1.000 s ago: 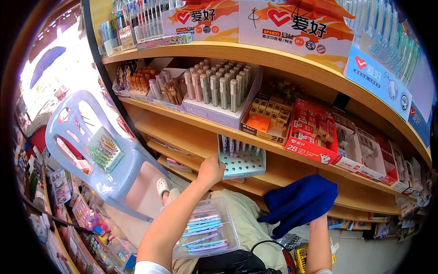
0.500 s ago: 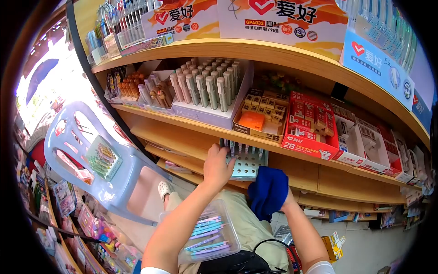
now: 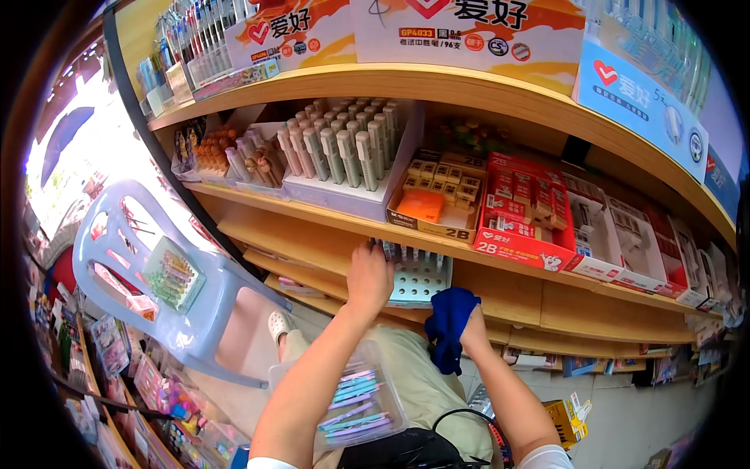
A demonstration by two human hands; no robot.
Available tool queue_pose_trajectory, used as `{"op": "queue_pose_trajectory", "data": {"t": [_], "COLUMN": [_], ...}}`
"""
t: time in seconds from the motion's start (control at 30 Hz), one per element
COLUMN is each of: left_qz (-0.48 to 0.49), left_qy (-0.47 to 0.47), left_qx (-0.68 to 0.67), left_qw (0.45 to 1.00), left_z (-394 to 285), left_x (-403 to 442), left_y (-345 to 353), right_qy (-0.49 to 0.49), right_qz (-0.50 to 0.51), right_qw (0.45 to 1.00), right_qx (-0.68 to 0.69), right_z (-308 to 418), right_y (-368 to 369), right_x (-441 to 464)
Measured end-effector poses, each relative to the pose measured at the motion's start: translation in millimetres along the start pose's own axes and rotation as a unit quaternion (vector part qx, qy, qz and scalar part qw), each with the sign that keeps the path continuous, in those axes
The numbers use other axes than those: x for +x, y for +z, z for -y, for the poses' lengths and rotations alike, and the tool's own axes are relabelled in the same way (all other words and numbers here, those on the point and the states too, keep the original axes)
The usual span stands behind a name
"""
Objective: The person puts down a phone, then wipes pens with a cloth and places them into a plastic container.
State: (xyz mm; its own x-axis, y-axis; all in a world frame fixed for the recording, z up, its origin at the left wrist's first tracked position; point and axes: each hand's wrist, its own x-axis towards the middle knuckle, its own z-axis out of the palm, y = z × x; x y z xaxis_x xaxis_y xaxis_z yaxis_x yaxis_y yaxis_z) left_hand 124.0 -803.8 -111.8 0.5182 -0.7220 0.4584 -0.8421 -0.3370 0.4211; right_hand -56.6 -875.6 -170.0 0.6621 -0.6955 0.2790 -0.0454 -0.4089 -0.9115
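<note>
A light-blue pen display box point(image 3: 420, 283) with rows of holes sits at the lower shelf, with several pens standing in its back rows. My left hand point(image 3: 370, 275) is at the box's left side, its fingers curled near the leftmost pens; what they hold, if anything, is hidden. My right hand point(image 3: 473, 332) grips a bunched dark-blue cloth point(image 3: 451, 328), right beside the box's front right corner. On my lap lies a clear plastic tray point(image 3: 391, 375) with purple and blue pens point(image 3: 358, 420) in it.
Above the box, a shelf point(image 3: 344, 207) bears a marker display point(image 3: 344, 148), an eraser box point(image 3: 437, 195) and a red 2B box point(image 3: 523, 211). At the left stands a light-blue plastic chair point(image 3: 187, 332) with another pen box point(image 3: 173, 275). A yellow box point(image 3: 566, 422) is on the floor.
The blue cloth in my right hand has moved left to the pen box. My left hand has shifted from the box's lower left side up to its back left pens. The view has turned slightly.
</note>
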Motion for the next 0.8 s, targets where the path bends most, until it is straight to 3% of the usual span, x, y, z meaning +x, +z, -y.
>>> {"op": "queue_pose_trajectory", "data": {"t": [0.07, 0.27, 0.47, 0.57, 0.67, 0.8], "left_qz": [0.001, 0.013, 0.001, -0.038, -0.036, -0.046], "left_qy": [0.008, -0.018, 0.002, 0.003, -0.055, -0.127], "left_qx": [-0.001, 0.002, 0.06, 0.033, 0.013, -0.113], "left_qw": [1.0, 1.0, 0.998, 0.999, 0.998, 0.984], "left_z": [1.7, 0.2, -4.0, -0.6, -4.5, -6.7], "left_x": [1.0, 0.6, -1.2, -2.3, 0.6, 5.7], "left_y": [0.4, 0.2, 1.7, 8.3, 7.3, 0.1], "right_qy": [-0.02, -0.073, -0.06, -0.002, -0.023, 0.027], "right_qz": [-0.048, -0.04, -0.042, -0.04, -0.05, -0.048], "right_qw": [0.998, 0.996, 0.997, 0.999, 0.997, 0.991], "right_qx": [0.03, -0.008, 0.004, 0.035, 0.061, 0.122], "right_z": [15.1, 9.7, 13.7, 14.2, 11.2, 14.4], "right_y": [5.5, 3.0, 3.3, 4.5, 5.9, 6.4], "right_x": [2.8, 5.9, 5.0, 3.3, 4.1, 2.5]}}
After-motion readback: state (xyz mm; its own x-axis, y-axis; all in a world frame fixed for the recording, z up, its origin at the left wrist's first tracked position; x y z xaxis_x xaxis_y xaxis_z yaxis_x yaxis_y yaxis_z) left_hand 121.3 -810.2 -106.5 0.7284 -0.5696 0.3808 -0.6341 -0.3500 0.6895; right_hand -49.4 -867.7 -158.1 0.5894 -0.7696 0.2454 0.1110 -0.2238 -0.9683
